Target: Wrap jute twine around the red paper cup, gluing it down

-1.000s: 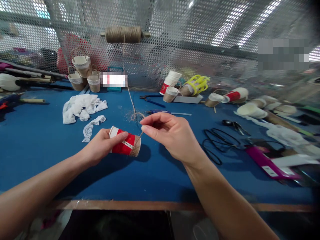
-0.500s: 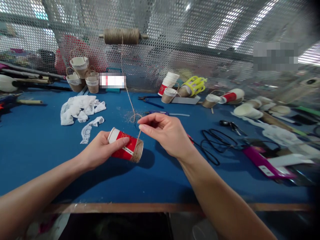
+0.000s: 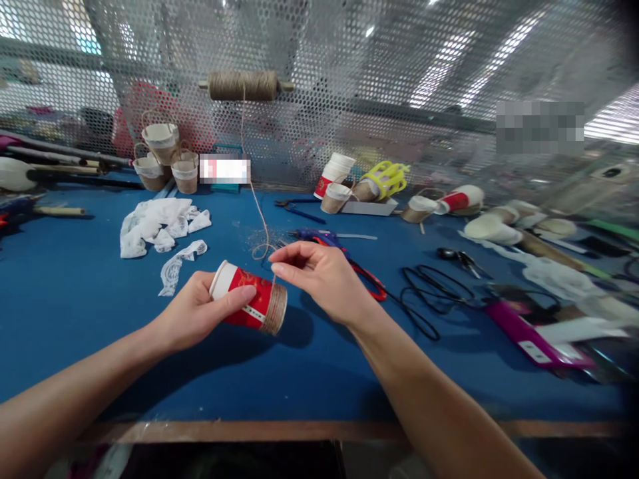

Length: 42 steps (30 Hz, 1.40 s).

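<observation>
A red and white paper cup [image 3: 239, 296] lies tilted on its side in my left hand [image 3: 200, 309], whose thumb presses on the red band. Brown twine [image 3: 274, 309] is wound in several turns around the cup's right end. Just above that end, my right hand [image 3: 312, 269] pinches the strand between thumb and index finger. From a twine spool [image 3: 243, 86] on a rod at the mesh, the strand hangs down and loops on the blue table behind my right hand.
White lace [image 3: 157, 223] lies at the left, with twine-wrapped cups [image 3: 162, 156] behind it. Pliers [image 3: 302, 209], a blue glue gun [image 3: 319, 235], red-handled scissors [image 3: 372, 283], a black cable [image 3: 424, 296], keys [image 3: 462, 259] and a purple box [image 3: 536, 332] lie further right.
My right hand has moved slightly left and nearer the cup, and the free twine between them is shorter. The view has tilted up slightly. The red scissor handles show more.
</observation>
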{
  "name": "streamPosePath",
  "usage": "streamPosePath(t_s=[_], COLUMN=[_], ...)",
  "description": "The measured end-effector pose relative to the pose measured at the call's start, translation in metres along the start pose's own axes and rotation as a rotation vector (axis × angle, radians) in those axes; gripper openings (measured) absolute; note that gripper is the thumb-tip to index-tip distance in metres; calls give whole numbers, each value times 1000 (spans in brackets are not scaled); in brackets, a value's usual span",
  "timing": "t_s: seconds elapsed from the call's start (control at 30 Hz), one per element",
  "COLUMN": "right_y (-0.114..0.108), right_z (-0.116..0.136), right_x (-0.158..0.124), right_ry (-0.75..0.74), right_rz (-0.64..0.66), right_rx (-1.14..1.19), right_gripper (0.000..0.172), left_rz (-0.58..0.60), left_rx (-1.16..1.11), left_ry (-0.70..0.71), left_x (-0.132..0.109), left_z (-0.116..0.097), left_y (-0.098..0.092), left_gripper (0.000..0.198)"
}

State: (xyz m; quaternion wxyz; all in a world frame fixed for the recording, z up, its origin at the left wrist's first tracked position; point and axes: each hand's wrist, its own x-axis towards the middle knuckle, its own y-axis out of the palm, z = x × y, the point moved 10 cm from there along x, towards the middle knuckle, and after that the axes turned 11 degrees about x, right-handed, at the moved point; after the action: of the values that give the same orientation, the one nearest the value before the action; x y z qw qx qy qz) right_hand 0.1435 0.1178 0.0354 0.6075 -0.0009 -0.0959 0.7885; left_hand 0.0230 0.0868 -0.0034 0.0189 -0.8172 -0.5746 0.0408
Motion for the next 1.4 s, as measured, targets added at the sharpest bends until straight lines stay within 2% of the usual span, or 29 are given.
streamPosePath(t_s=[0.33, 0.43, 0.5, 0.63, 0.7, 0.8, 0.97, 1.4], right_y=[7, 9, 9, -2, -3, 12, 30, 33], right_z=[-10, -12, -15, -13, -2, 16, 19, 24], right_x=[-2, 0, 3, 3, -2, -14, -23, -27], right_ry=[76, 79, 70, -27, -145, -319, -379, -487], right_rz=[44, 64, 64, -53, -99, -69, -65, -124], right_rx=[81, 61, 11, -109, -191, -352, -528, -617], right_gripper=[10, 10, 12, 25, 23, 15, 20, 15], left_rz=[-12, -10, -56, -212, -256, -271, -250, -233], left_rx=[34, -30, -135, -366, -415, -439, -466, -430], left_ry=[29, 0, -53, -200, -285, -350, -342, -323], left_x=[-2, 0, 3, 9, 10, 11, 11, 8], left_z=[-5, -1, 4, 20, 29, 36, 37, 36], left_y=[-1, 0, -5, -20, -24, -25, -20, -16], left_gripper=[13, 15, 15, 19, 21, 24, 23, 24])
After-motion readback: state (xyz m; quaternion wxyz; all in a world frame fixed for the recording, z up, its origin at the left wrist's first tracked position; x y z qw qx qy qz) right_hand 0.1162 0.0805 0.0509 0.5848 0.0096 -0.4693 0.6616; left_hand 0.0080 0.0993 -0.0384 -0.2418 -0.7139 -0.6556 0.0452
